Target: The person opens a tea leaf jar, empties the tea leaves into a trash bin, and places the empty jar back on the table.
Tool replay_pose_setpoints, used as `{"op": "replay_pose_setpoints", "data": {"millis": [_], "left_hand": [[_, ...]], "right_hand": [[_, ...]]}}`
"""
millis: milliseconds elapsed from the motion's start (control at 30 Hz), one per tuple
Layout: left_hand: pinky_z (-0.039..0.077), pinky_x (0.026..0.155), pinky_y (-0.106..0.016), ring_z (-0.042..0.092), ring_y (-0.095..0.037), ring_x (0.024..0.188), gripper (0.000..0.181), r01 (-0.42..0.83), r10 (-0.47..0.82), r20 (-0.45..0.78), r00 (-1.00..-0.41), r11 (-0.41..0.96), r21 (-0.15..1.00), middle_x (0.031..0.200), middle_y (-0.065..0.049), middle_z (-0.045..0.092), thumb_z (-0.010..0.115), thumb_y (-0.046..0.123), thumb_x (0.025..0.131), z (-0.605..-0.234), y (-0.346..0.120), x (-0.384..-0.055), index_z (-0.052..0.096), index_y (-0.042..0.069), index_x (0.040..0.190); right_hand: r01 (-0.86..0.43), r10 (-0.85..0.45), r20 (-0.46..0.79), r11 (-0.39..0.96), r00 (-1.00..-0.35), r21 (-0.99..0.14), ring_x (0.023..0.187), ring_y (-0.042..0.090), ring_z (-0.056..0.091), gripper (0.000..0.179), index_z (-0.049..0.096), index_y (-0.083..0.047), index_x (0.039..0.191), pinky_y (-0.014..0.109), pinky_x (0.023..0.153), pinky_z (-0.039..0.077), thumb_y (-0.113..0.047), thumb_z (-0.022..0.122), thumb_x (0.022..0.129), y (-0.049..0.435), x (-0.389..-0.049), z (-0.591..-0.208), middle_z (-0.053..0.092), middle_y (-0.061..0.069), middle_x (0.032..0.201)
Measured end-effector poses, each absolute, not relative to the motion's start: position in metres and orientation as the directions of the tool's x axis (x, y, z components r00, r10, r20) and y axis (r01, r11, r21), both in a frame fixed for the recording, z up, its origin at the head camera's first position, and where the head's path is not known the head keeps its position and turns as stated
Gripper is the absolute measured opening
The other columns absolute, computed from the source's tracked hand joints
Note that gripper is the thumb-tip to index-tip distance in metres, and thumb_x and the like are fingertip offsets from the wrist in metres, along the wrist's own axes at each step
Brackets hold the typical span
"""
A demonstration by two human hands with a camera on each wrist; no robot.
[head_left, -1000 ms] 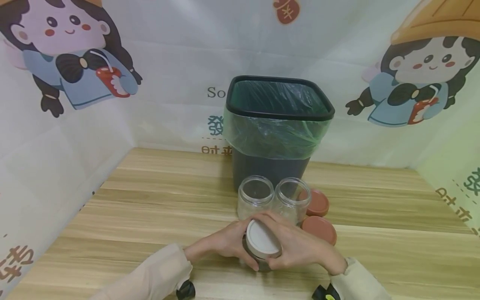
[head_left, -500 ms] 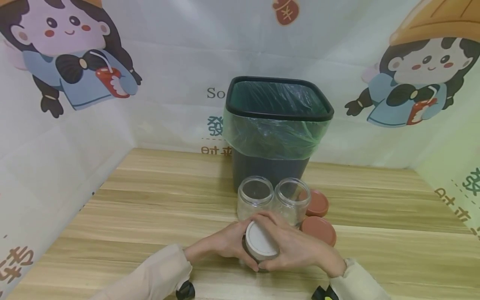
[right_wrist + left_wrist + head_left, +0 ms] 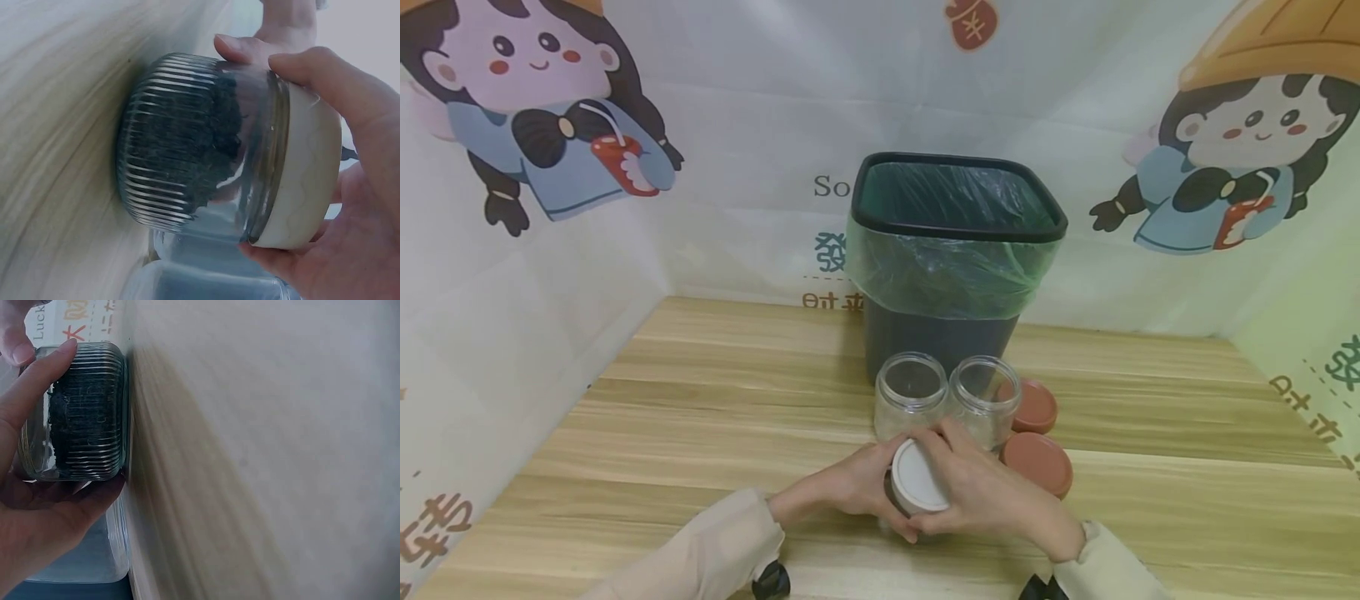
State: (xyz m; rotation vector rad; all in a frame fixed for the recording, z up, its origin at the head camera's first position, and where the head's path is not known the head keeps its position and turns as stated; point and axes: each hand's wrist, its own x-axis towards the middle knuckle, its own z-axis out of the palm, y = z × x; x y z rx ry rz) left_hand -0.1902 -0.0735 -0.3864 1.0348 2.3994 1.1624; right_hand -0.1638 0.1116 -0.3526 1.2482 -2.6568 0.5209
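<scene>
A ribbed glass jar with dark contents stands on the table in front of the person, a white lid on its top. My left hand grips the jar's glass body, its thumb and fingers on opposite sides in the left wrist view. My right hand holds the lid by its rim, fingers around the far side and thumb at the near side. In the head view the hands hide most of the glass. Just behind them stand two clear jars without lids, a left jar and a right jar.
Two reddish lids, a far lid and a near lid, lie right of the clear jars. Behind the jars stands a dark bin with a green liner. A printed cloth encloses the wooden table.
My right hand has turned slightly on the white lid, its thumb and wrist shifting a little to the left, and covers more of the lid. The left hand stays in place on the jar.
</scene>
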Motion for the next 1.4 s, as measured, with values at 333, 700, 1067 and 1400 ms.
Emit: {"op": "replay_pose_setpoints", "data": {"millis": [333,700,1067,1400], "left_hand": [[0.035,0.096,-0.024,0.046,-0.018,0.113,0.098,0.448,0.713,0.047,-0.699,0.385,0.807,0.124,-0.006,0.05,0.086,0.013,0.052,-0.386,-0.073,-0.19,0.031,0.006,0.132],[0.035,0.097,-0.026,0.047,-0.019,0.113,0.086,0.474,0.725,0.043,-0.687,0.402,0.784,0.124,-0.008,0.05,0.085,0.016,0.055,-0.387,-0.074,-0.19,0.036,0.007,0.126],[0.034,0.097,-0.029,0.048,-0.02,0.112,0.09,0.46,0.696,0.017,-0.717,0.455,0.763,0.121,-0.006,0.053,0.087,0.017,0.05,-0.386,-0.073,-0.187,0.038,0.009,0.124],[0.036,0.096,-0.029,0.049,-0.02,0.111,0.087,0.505,0.716,0.048,-0.696,0.441,0.742,0.119,-0.006,0.054,0.087,0.019,0.051,-0.388,-0.072,-0.19,0.04,0.008,0.123]], "right_hand": [[-0.747,-0.722,0.23,0.56,-0.652,-0.358,0.101,0.016,0.045,0.08,0.038,-0.001,0.127,0.031,0.08,0.046,-0.03,0.075,0.063,0.117,-0.167,-0.342,0.041,0.007,0.117],[-0.68,-0.608,0.304,0.659,-0.733,-0.323,0.098,0.019,0.053,0.081,0.044,-0.004,0.125,0.034,0.074,0.047,-0.053,0.07,0.066,0.144,-0.157,-0.333,0.048,0.008,0.12],[-0.669,-0.61,0.276,0.691,-0.743,-0.274,0.1,0.018,0.048,0.071,0.051,0.001,0.114,0.035,0.078,0.046,-0.05,0.069,0.069,0.185,-0.145,-0.35,0.053,0.008,0.111],[-0.653,-0.668,0.081,0.684,-0.74,-0.326,0.089,0.013,0.049,0.075,0.051,0.001,0.114,0.029,0.074,0.047,-0.052,0.07,0.065,0.196,-0.138,-0.362,0.048,0.006,0.109]]}}
